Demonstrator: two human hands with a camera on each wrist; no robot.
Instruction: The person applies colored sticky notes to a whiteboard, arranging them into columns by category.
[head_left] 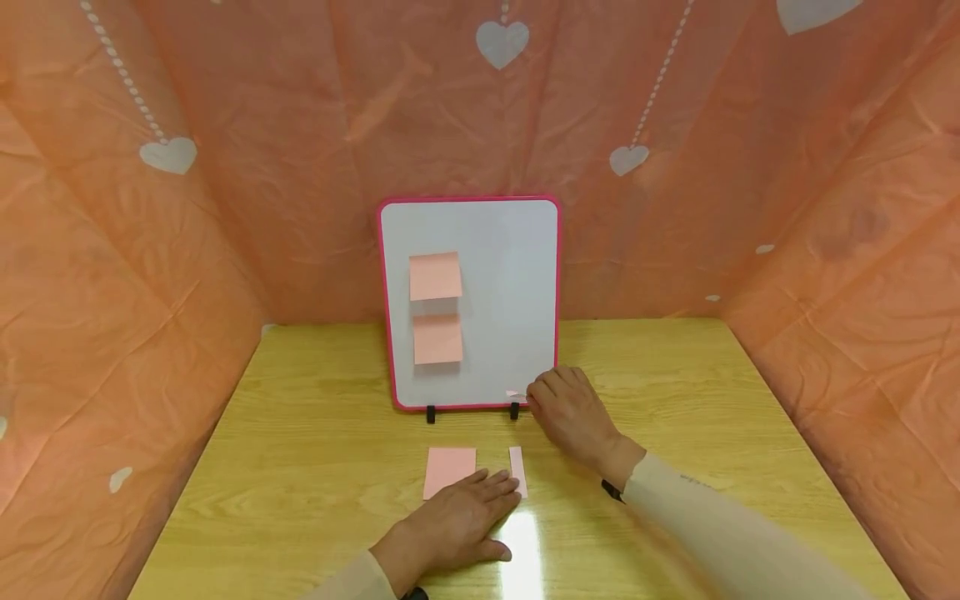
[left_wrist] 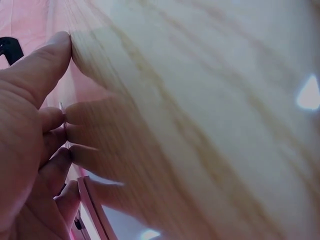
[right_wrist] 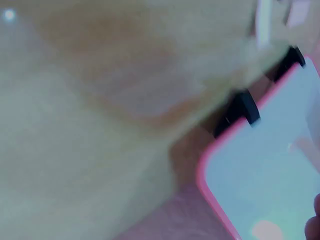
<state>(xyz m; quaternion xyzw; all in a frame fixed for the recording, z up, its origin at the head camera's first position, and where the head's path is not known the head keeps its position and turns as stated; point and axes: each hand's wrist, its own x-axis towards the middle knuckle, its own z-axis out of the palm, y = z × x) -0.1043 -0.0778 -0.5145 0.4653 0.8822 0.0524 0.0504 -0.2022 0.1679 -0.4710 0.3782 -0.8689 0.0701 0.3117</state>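
Head view, left to right: pink square (head_left: 448,468) on the tabletop (head_left: 300,467); left hand (head_left: 461,521) flat, fingertips (head_left: 511,486) on a pale strip (head_left: 515,461); right hand (head_left: 573,419) pinching a pink slip (head_left: 512,392), seen only here, at the lower edge of the whiteboard (head_left: 502,275).

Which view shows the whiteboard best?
The head view: the whiteboard shows nearly whole, only a corner hidden by the right hand. Right wrist: only part, with its lower edge. Left wrist: cannot tell whether it shows.
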